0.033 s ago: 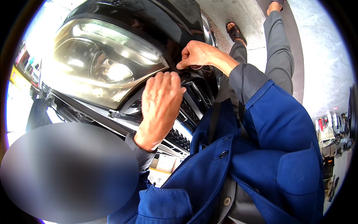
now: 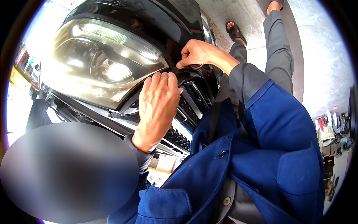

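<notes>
A large, yellowed car headlight [image 2: 100, 63] takes up the upper left, set in a black car body [image 2: 164, 18]. My right hand [image 2: 197, 54] is at its right-hand corner, thumb and forefinger pinched together at the dark seam; what is between them, if anything, is too small to make out. Just below the lamp's lower edge rests my left hand [image 2: 158, 104], back upward, fingers side by side and thumb apart. Its fingertips touch the dark edge by the lamp, and its palm is hidden. Beside it runs the chrome-and-black grille [image 2: 192, 102].
Left of my left wrist extends a dark bar [image 2: 89, 115] of the car front. A sandaled person in grey trousers [image 2: 278, 48] stands at the upper right. Tools [image 2: 330, 125] cluster at the far right. A printed box [image 2: 158, 175] lies below the grille. A blurred oval covers the lower left.
My left hand has shifted slightly left. My right hand has risen a touch at the lamp's corner, still pinched. The car has not moved.
</notes>
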A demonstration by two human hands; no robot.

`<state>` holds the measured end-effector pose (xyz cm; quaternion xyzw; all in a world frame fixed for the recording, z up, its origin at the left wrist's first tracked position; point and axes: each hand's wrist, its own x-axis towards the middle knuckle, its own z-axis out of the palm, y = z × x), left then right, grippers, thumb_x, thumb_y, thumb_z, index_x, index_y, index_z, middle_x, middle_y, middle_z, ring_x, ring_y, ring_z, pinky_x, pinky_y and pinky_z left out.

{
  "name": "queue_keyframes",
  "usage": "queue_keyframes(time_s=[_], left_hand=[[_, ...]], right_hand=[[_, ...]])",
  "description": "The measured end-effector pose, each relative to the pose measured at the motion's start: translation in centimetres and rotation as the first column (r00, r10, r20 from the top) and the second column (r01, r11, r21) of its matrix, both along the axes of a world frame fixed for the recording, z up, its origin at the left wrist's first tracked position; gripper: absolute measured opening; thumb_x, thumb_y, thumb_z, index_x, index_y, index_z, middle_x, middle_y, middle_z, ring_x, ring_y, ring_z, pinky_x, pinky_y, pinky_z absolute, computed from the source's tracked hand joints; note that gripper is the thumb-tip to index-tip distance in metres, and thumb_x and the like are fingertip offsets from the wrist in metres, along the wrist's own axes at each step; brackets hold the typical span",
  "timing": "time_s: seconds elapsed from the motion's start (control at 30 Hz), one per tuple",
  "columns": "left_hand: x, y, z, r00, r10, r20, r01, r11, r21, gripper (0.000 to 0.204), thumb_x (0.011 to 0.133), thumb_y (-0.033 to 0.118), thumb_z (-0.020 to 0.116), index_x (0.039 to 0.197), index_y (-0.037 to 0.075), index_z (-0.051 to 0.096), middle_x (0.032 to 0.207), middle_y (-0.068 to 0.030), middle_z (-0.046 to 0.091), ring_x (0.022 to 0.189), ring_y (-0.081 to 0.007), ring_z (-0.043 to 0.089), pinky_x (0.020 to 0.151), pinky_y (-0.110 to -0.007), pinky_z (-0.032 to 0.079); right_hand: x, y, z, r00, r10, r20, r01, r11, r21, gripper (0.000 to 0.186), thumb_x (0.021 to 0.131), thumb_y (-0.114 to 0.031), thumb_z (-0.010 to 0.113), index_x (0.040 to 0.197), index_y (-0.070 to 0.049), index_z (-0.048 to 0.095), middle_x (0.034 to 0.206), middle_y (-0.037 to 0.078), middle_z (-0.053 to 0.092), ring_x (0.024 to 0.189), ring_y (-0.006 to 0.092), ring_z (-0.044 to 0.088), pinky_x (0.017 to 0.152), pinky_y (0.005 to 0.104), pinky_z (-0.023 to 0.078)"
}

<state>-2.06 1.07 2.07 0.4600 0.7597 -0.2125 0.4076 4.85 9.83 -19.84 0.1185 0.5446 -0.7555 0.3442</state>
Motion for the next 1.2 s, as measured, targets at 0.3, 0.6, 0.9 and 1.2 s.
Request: queue_keyframes(time_s=[0.3,0.6,0.9,1.2], left_hand=[[-0.2,-1.0,0.2,0.992,-0.123,-0.006,0.123,0.991,0.042,0.047,0.085,0.018,0.077,0.122,-0.004,0.06,0.128,-0.0203,0.066,0.123,-0.0351,0.059,0.106,-0.044,0.045],[-0.2,-0.3,-0.2,0.975,-0.22,0.03,0.222,0.974,-0.054,0.045,0.085,0.016,0.076,0.122,-0.003,0.057,0.13,-0.0211,0.065,0.126,-0.0351,0.058,0.107,-0.045,0.043],[0.1,-0.5,-1.1,0.973,-0.223,0.064,0.226,0.973,-0.041,0.049,0.085,0.017,0.076,0.124,-0.003,0.056,0.132,-0.0207,0.064,0.127,-0.0338,0.057,0.107,-0.044,0.042],[0.8,-0.8,-1.7,0.963,-0.267,0.03,0.268,0.962,-0.046,0.052,0.086,0.023,0.076,0.126,-0.004,0.055,0.132,-0.0207,0.062,0.123,-0.0325,0.057,0.105,-0.043,0.042]], right_hand=[[-0.7,2.9,0.8,0.993,0.101,0.068,-0.1,0.995,-0.008,0.037,0.081,-0.032,0.087,0.072,-0.002,0.069,0.056,0.002,0.055,0.051,0.0123,0.049,0.051,0.0327,0.038],[-0.1,0.2,-0.2,0.998,0.045,0.045,-0.045,0.999,-0.009,0.04,0.08,-0.035,0.088,0.07,-0.001,0.069,0.055,0.004,0.056,0.051,0.0153,0.052,0.051,0.0346,0.04],[0.4,-0.7,-0.4,1.0,-0.005,-0.02,0.006,0.997,0.071,0.042,0.079,-0.035,0.088,0.07,0.001,0.069,0.061,0.01,0.062,0.058,0.0209,0.058,0.058,0.0387,0.045],[1.3,-1.2,-0.2,0.984,-0.127,-0.121,0.145,0.977,0.158,0.043,0.079,-0.037,0.088,0.07,0.001,0.068,0.06,0.013,0.06,0.058,0.0256,0.059,0.059,0.0409,0.045]])
